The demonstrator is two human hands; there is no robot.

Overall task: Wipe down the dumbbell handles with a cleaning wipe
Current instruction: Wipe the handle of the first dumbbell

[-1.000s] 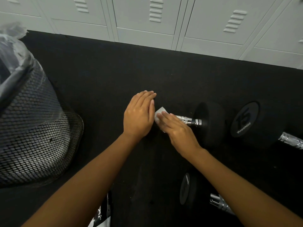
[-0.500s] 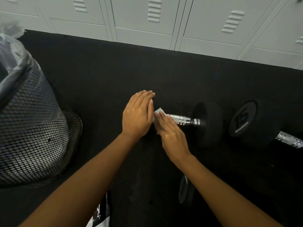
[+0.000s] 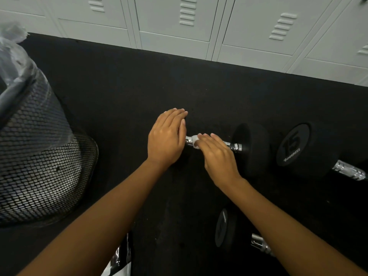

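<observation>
A black dumbbell lies on the dark floor; its chrome handle (image 3: 235, 146) runs into its right head (image 3: 252, 149). My left hand (image 3: 166, 139) rests flat with straight fingers over the dumbbell's left head, which is hidden. My right hand (image 3: 218, 159) lies across the handle and holds a small white cleaning wipe (image 3: 194, 142) wrapped against the bar near its left end. A short bit of bare chrome shows between the wipe and my left hand.
A second dumbbell (image 3: 304, 146), marked 15, lies to the right, and a third dumbbell (image 3: 223, 228) lies below my right forearm. A black mesh bin (image 3: 39, 166) with a plastic liner stands at the left. Grey lockers (image 3: 179, 26) line the far edge. A black-and-white packet (image 3: 121, 261) lies near the bottom.
My right hand slid left along the handle, then back right. The wipe now hugs the bar instead of sticking up. My left hand has stayed in place.
</observation>
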